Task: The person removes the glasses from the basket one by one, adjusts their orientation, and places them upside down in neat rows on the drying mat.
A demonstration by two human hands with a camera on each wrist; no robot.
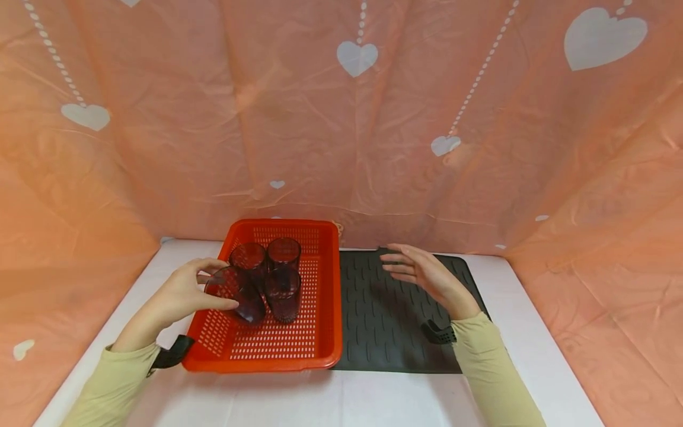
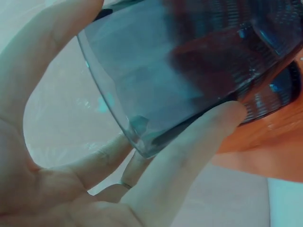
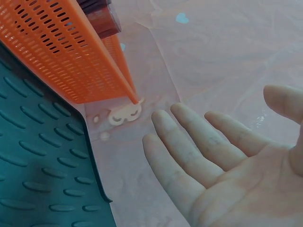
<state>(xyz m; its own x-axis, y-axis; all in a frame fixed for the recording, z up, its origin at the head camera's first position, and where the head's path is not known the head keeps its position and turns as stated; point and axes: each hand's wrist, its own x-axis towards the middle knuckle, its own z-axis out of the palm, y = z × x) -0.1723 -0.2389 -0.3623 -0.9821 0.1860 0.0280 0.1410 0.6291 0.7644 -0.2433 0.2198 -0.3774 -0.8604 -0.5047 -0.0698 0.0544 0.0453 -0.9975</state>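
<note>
My left hand (image 1: 184, 292) holds a dark purple drinking glass (image 1: 246, 299) near its rim, with thumb and fingers on either side. The glass leans, its mouth towards the hand, over the left part of a red plastic basket (image 1: 256, 365). In the left wrist view, the tinted glass (image 2: 137, 71) fills the space between the digits. Three more purple glasses stand close beside it in the basket, one of them at the back (image 1: 284, 249). Above a dark ribbed mat (image 1: 368, 320), my right hand (image 1: 427, 277) hangs with fingers extended and nothing in it.
Right of the basket, the mat lies flat on a white-covered table (image 1: 256, 403). A pink curtain (image 1: 299, 136) with white hearts encloses the back and sides. Black bands (image 1: 439, 332) circle the wrists. The basket's raised wall (image 3: 71, 71) stands beside the mat.
</note>
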